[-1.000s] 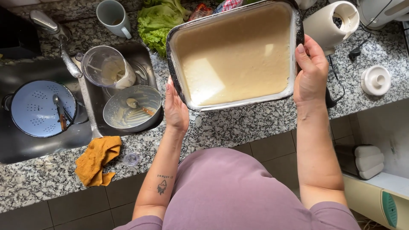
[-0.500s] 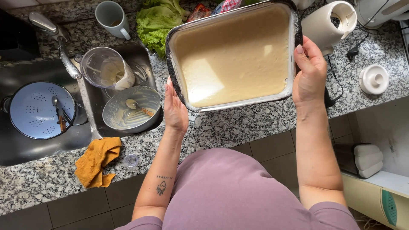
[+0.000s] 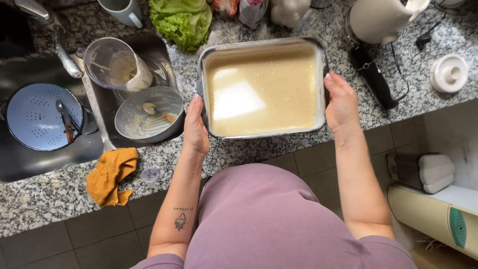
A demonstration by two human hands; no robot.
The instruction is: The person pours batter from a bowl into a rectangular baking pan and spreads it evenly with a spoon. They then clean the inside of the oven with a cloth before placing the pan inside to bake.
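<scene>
Item: our left hand (image 3: 195, 128) and right hand (image 3: 341, 103), each grip closed on opposite rims of the baking pan (image 3: 209, 130) of pale batter, at the granite worktop (image 3: 259, 147) edge. Step: carrying. Next calls for level, steady transport. Beyond: lettuce (image 3: 181, 20).

Both my bare arms reach forward from my body, roughly parallel and set apart. My left hand (image 3: 195, 128) stands on edge, palm facing inward to the right, fingers together and pointing away from me. My right hand (image 3: 341, 103) mirrors it, palm facing left, fingers loosely curled, thumb on top. A small dark tattoo marks my left forearm near the elbow.
</scene>
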